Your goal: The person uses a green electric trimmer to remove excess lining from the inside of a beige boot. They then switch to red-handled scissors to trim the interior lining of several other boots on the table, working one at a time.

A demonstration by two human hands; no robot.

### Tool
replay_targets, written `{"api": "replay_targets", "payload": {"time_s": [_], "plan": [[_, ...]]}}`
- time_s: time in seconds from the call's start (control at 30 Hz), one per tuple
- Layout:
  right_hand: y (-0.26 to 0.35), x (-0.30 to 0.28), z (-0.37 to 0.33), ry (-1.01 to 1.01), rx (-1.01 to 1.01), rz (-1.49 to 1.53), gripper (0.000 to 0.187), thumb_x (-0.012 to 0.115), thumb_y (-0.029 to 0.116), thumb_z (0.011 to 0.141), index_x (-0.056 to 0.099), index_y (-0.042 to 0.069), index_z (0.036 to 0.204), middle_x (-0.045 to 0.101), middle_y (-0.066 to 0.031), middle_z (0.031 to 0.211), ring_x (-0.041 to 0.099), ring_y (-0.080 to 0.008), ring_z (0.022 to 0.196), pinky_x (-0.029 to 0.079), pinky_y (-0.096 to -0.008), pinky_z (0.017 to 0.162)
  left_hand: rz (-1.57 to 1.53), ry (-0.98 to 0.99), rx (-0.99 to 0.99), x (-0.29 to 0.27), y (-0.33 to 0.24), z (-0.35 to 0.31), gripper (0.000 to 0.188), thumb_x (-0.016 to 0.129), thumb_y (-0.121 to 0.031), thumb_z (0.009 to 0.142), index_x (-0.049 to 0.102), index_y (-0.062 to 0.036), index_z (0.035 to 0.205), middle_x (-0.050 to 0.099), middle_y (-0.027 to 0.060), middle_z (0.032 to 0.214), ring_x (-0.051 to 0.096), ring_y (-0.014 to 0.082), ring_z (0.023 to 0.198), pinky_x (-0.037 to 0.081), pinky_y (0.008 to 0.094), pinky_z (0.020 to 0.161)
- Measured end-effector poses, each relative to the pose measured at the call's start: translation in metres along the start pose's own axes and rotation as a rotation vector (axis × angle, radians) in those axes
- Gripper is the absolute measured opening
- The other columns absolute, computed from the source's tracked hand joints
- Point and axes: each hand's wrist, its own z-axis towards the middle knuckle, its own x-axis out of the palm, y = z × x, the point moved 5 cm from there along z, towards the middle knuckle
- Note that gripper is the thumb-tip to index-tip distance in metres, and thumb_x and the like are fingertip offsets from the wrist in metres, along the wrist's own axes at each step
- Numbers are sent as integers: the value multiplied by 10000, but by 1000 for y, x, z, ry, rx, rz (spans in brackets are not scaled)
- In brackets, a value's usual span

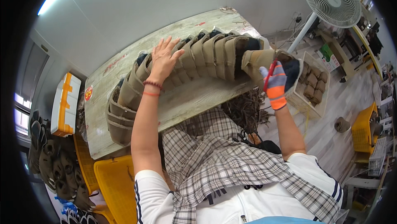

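A curved row of nested khaki shoe uppers (199, 60) with dark linings runs across the table. My bare left hand (165, 58), fingers spread, lies on the left half of that row. At the row's right end, a separate khaki upper (257, 59) sits tilted, its dark lining facing right. My right hand (274, 78), in a grey and orange glove, is beside this piece, closed around a slim red-handled tool (270, 74). The tool's kind is unclear, and whether the fingers also grip the upper is hidden.
The pale wood table (182, 104) has a near edge above my plaid apron. At right stand a cream crate (308, 104) of brown pieces and a white fan (332, 0). Dark scraps (248, 110) lie below the table; a yellow crate (115, 186) stands at left.
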Motion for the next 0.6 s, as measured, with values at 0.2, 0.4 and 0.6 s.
{"api": "replay_targets", "payload": {"time_s": [0.2,0.4,0.6], "plan": [[-5,72,13,279,-69,418,385,736,132,722,563,3,1040,641,-103,871,600,-182,793,474,-302,730,17,402,-236,47,31,38,624,440,-645,805,503,-244,1279,430,90,1358,315,335,1290,235,467,1046],[-28,107,25,434,155,770,426,736,49,681,581,-23,1071,635,-90,994,598,-170,898,482,-299,787,-162,398,-221,50,29,39,617,514,-618,773,600,-155,1173,616,106,1123,538,289,1092,394,391,941],[-48,177,63,617,360,823,387,686,68,748,563,-13,1106,622,-105,1030,590,-179,958,478,-286,816,-119,400,-282,51,26,44,638,502,-638,767,606,-142,1154,613,124,1116,515,314,1092,395,398,929]]}}
